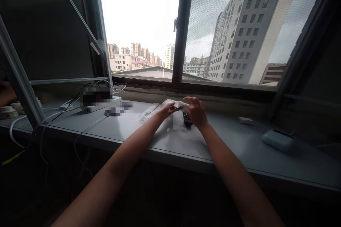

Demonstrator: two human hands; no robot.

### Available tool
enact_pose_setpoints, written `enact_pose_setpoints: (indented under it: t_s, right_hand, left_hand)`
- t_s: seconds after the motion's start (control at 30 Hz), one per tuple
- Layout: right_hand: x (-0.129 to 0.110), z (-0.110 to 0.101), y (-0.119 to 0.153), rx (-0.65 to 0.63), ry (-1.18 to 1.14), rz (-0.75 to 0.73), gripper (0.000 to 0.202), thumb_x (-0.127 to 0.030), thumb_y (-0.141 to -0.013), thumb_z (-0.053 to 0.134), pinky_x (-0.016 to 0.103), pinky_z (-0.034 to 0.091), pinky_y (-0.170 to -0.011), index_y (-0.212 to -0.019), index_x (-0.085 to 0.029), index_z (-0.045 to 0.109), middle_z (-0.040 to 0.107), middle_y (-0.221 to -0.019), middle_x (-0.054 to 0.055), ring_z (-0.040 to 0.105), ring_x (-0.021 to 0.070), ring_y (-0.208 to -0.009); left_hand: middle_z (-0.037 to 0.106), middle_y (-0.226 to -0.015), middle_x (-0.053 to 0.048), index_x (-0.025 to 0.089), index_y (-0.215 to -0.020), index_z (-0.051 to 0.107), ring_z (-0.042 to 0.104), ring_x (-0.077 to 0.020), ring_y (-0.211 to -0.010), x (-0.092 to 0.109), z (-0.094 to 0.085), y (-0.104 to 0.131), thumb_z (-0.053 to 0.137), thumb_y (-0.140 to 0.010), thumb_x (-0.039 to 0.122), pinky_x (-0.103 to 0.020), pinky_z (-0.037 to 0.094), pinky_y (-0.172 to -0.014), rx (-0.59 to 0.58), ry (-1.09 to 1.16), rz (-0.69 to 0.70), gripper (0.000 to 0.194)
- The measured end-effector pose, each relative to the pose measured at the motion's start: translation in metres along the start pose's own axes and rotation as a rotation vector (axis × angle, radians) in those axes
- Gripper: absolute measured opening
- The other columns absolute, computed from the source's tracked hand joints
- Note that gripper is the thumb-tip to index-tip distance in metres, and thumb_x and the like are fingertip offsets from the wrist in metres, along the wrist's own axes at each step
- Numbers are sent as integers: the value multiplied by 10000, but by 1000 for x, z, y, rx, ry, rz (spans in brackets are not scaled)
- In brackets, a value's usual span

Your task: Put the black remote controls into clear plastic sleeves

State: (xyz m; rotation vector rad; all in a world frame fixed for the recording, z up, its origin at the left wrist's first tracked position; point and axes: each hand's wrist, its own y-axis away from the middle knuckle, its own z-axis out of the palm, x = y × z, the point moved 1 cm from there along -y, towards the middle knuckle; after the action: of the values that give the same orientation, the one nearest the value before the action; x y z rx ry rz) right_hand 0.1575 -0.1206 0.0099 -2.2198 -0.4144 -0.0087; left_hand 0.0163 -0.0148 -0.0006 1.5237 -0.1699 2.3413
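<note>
Over the grey desk point(117, 127), both hands meet at a small clear plastic bag. My left hand point(167, 110) pinches this plastic bag point(178, 105) from the left; something dark and small shows at it, too small to name. On the other side, my right hand point(197, 113) is bent with its fingers closed at the bag's right end, its index finger raised. Beneath the hands lies a flat clear plastic sleeve point(179, 122). A black remote control point(188, 120) with buttons is partly hidden by my right hand. More clear plastic packaging point(150, 111) lies left of my left hand.
A blue-grey rounded box point(278, 140) and a white adapter point(245, 120) stand at the right. Left are a white power strip point(116, 100), loose cables point(90, 127) and a metal post point(22, 78). Part of another person's arm point(7, 93) shows far left. A window point(141, 25) rises behind.
</note>
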Motion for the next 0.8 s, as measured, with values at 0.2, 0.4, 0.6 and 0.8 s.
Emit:
enact_pose_setpoints:
  t_s: [0.2,0.4,0.6,0.8]
  right_hand:
    - [4,3,0,-28,13,-29,300,-181,-953,489,427,392,-965,-1154,-240,702,537,-1380,80,432,285,-1245]
    - [6,13,0,-10,-10,-4,325,-273,-994,425,428,409,-933,-1036,-198,738,597,-1294,108,477,287,-1176]
    - [9,12,1,15,12,-13,340,-189,-984,400,435,396,-950,-1085,-200,724,592,-1306,104,474,287,-1179]
    - [9,6,3,-49,71,-56,323,-128,-948,448,422,372,-951,-1110,-194,719,580,-1337,99,463,285,-1191]
  left_hand:
    - [611,-661,-40,84,-881,626,612,-100,-587,3,1,4,482,-967,133,-172,530,-564,-33,65,-43,175]
    - [617,-682,-44,78,-895,630,608,-92,-607,2,-1,6,456,-978,129,-152,529,-588,-43,73,-31,199]
    - [632,-714,-63,62,-929,642,631,-119,-641,0,-1,1,508,-955,131,-200,555,-637,-39,33,-65,152]
    - [656,-758,-85,67,-868,639,650,-118,-675,-3,-3,-3,511,-960,155,-198,546,-706,-116,-4,-121,180]
